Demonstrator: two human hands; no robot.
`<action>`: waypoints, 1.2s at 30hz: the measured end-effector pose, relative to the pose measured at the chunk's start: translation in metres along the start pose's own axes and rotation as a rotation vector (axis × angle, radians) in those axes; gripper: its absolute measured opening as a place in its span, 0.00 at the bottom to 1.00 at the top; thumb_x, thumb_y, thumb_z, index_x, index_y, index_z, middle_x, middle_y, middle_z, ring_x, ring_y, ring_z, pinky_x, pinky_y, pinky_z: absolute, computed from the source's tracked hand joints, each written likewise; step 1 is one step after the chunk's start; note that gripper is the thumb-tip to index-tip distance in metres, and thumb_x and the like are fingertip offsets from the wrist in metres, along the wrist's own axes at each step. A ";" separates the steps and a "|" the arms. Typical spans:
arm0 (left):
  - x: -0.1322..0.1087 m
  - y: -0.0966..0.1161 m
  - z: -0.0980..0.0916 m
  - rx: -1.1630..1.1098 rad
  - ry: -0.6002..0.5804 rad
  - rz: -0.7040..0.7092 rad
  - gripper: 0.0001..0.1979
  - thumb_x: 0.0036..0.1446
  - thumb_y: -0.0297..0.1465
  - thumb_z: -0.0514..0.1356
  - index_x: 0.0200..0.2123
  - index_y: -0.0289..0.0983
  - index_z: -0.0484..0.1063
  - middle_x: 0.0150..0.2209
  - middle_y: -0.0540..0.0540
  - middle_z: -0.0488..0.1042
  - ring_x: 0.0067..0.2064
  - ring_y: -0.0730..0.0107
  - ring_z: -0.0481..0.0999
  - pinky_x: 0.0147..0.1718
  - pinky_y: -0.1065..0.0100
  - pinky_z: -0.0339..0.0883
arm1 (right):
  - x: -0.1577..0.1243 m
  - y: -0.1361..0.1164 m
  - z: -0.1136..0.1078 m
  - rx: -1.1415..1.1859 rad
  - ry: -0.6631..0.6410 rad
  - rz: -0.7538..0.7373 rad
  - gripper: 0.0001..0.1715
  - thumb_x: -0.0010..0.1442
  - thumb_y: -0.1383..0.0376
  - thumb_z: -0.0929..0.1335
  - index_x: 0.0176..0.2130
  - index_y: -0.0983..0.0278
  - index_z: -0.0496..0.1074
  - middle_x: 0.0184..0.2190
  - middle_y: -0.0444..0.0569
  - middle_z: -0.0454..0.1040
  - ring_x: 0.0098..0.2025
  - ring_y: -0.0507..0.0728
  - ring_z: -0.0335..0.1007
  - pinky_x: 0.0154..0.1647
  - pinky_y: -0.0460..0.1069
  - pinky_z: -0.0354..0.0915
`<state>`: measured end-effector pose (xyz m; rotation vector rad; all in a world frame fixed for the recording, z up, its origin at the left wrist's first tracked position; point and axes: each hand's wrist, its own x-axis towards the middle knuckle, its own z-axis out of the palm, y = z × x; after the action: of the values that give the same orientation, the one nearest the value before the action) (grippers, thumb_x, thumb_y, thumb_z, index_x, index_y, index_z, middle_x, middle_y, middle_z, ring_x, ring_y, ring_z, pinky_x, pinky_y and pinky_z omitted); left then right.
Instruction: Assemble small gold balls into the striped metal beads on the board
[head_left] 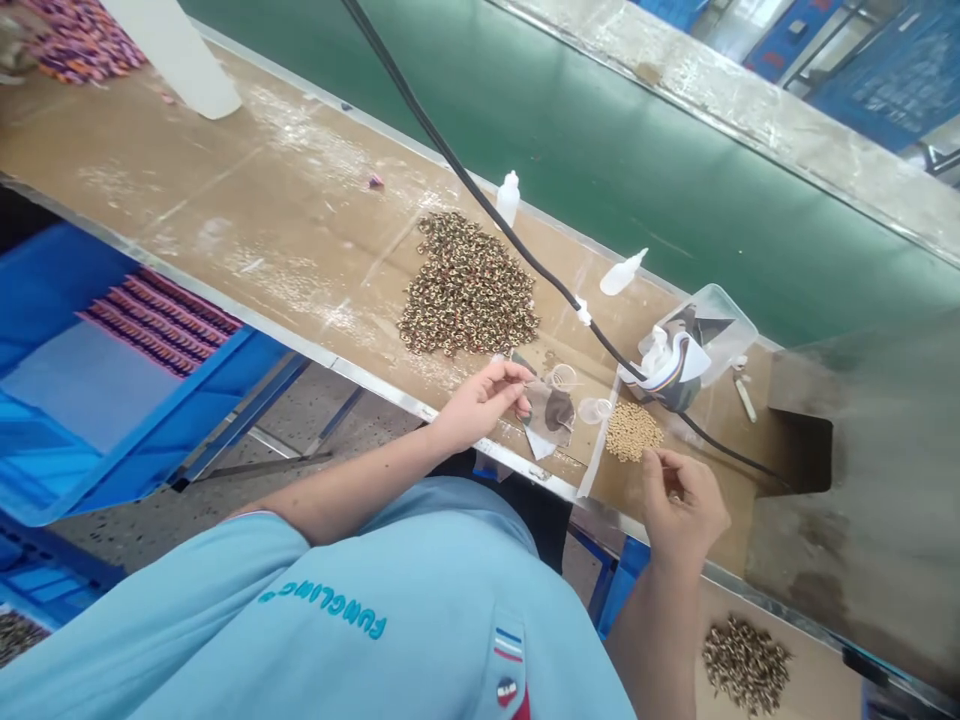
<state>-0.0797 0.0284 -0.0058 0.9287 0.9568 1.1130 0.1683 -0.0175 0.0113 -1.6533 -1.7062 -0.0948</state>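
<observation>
My left hand [486, 402] is closed in a pinch above the workbench's front edge. A thin, pale line seems to stick out from its fingertips, too fine to name. Beneath and beside those fingers lies a grey-and-white cloth [551, 415]. My right hand [686, 508] is also closed, its fingers curled and what they hold, if anything, hidden. It is just in front of a small heap of tan beads [632, 432]. Between the hands sit a clear round cup [595, 410] and a clear ring-shaped piece [562, 377].
A large heap of small metallic pieces [469, 290] covers the bench's middle. White squeeze bottles [508, 198] stand and lie behind it. A black cable [450, 150] crosses overhead. A clear plastic box [724, 325] and a grey metal housing [862, 480] are to the right.
</observation>
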 end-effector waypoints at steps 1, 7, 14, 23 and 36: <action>0.001 -0.002 0.002 -0.013 -0.007 -0.008 0.07 0.55 0.31 0.58 0.37 0.34 0.68 0.25 0.52 0.70 0.29 0.78 0.71 0.35 0.72 0.66 | 0.005 -0.012 0.004 0.034 -0.030 -0.002 0.12 0.58 0.59 0.68 0.30 0.64 0.75 0.23 0.44 0.72 0.22 0.48 0.62 0.26 0.44 0.60; 0.008 -0.018 0.002 -0.212 -0.016 -0.053 0.11 0.50 0.33 0.64 0.33 0.33 0.68 0.28 0.51 0.71 0.30 0.78 0.72 0.36 0.72 0.66 | 0.035 -0.049 0.038 -0.078 -0.081 -0.130 0.12 0.59 0.59 0.66 0.37 0.62 0.77 0.31 0.46 0.74 0.24 0.48 0.64 0.29 0.45 0.59; 0.008 -0.022 0.001 -0.305 -0.037 -0.094 0.17 0.46 0.38 0.67 0.33 0.33 0.68 0.26 0.50 0.74 0.29 0.75 0.75 0.35 0.69 0.69 | 0.049 -0.052 0.060 -0.234 -0.221 -0.219 0.16 0.62 0.58 0.63 0.33 0.60 0.77 0.30 0.47 0.74 0.33 0.53 0.65 0.32 0.47 0.56; 0.007 -0.017 0.003 -0.331 -0.034 -0.111 0.19 0.43 0.38 0.69 0.32 0.33 0.67 0.25 0.50 0.74 0.29 0.75 0.76 0.34 0.70 0.69 | 0.048 -0.052 0.061 -0.270 -0.198 -0.235 0.15 0.61 0.56 0.64 0.33 0.62 0.76 0.32 0.48 0.74 0.34 0.54 0.64 0.32 0.47 0.54; 0.007 -0.018 0.003 -0.346 -0.036 -0.120 0.19 0.43 0.37 0.69 0.32 0.32 0.67 0.26 0.50 0.74 0.30 0.74 0.76 0.33 0.70 0.70 | 0.052 -0.054 0.069 -0.175 -0.246 -0.381 0.19 0.64 0.55 0.62 0.29 0.63 0.72 0.30 0.47 0.73 0.34 0.54 0.63 0.38 0.50 0.51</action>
<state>-0.0703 0.0318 -0.0226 0.6000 0.7491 1.1121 0.0949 0.0539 0.0135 -1.4884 -2.2428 -0.2362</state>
